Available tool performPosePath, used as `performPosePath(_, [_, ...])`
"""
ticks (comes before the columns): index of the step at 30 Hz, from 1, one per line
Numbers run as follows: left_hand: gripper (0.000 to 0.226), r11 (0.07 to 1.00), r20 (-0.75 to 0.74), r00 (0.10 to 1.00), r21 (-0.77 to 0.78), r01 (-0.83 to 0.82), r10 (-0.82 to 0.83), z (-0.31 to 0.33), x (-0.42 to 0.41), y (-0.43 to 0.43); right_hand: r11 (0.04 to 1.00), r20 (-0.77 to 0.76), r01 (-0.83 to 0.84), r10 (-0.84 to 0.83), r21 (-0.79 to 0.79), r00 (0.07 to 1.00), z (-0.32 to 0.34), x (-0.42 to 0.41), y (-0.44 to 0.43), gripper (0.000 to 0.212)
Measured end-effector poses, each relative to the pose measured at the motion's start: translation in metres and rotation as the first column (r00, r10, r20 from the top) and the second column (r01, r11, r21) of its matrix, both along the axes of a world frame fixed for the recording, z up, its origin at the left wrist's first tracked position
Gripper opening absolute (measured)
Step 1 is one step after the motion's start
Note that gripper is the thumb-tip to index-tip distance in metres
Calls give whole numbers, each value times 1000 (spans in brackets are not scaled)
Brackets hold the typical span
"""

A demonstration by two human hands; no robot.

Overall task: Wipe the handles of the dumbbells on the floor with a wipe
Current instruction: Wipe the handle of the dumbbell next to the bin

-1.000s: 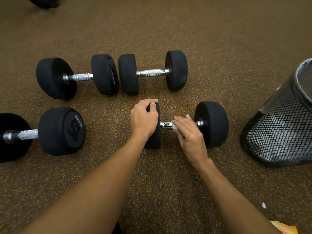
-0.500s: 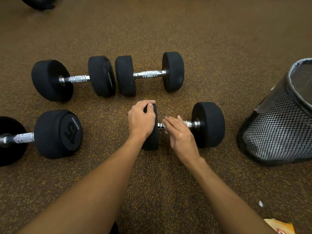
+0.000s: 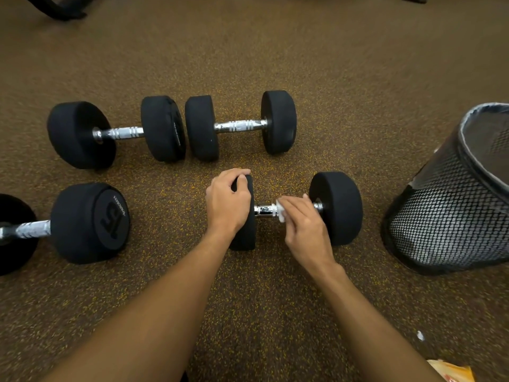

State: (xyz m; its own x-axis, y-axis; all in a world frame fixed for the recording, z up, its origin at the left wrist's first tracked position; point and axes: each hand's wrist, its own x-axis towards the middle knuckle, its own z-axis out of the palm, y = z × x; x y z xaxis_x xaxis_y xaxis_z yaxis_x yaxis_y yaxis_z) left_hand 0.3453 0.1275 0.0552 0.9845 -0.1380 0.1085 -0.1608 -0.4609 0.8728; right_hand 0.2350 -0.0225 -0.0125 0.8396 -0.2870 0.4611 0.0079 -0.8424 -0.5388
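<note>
Several black dumbbells with chrome handles lie on the speckled brown floor. The nearest dumbbell (image 3: 337, 206) lies in the middle. My left hand (image 3: 227, 204) grips the top of its left weight head. My right hand (image 3: 301, 226) presses a small white wipe (image 3: 281, 212) onto the right part of its chrome handle (image 3: 264, 210). Two more dumbbells lie end to end behind it, the back left dumbbell (image 3: 82, 135) and the back right dumbbell (image 3: 278, 122). A fourth dumbbell marked 15 (image 3: 91, 223) lies at the left edge, partly cut off.
A black mesh waste bin (image 3: 451, 216) with a liner stands tilted at the right, close to the nearest dumbbell. An orange packet (image 3: 451, 370) lies at the bottom right, with a white scrap (image 3: 420, 335) on the floor near it. A dark object (image 3: 59, 8) sits at the top left.
My right hand slid left along the handle, then back to the right, with the wipe under the fingers. My left hand kept its grip on the left weight head.
</note>
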Motion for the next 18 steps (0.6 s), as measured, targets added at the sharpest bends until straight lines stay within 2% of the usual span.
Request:
performPosePath(4, [28, 1000, 7, 1000, -8, -1, 1, -2, 0, 0, 996, -28, 86, -86, 27, 996, 2, 7, 7, 30])
performPosePath(7, [29, 1000, -3, 1000, -6, 5, -5, -2, 2, -1, 1000, -51, 6, -6, 17, 999, 6, 14, 12, 29])
performPosePath(10, [28, 1000, -2, 1000, -16, 4, -4, -3, 3, 0, 996, 7, -85, 85, -1, 996, 3, 3, 7, 36])
performPosePath(15, [28, 1000, -5, 1000, -12, 4, -4, -2, 2, -1, 999, 83, -15, 12, 35, 996, -7, -8, -3, 43])
performPosePath(18, [29, 1000, -10, 1000, 1, 3, -3, -1, 2, -1, 998, 79, -69, 68, 3, 995, -4, 2, 3, 42])
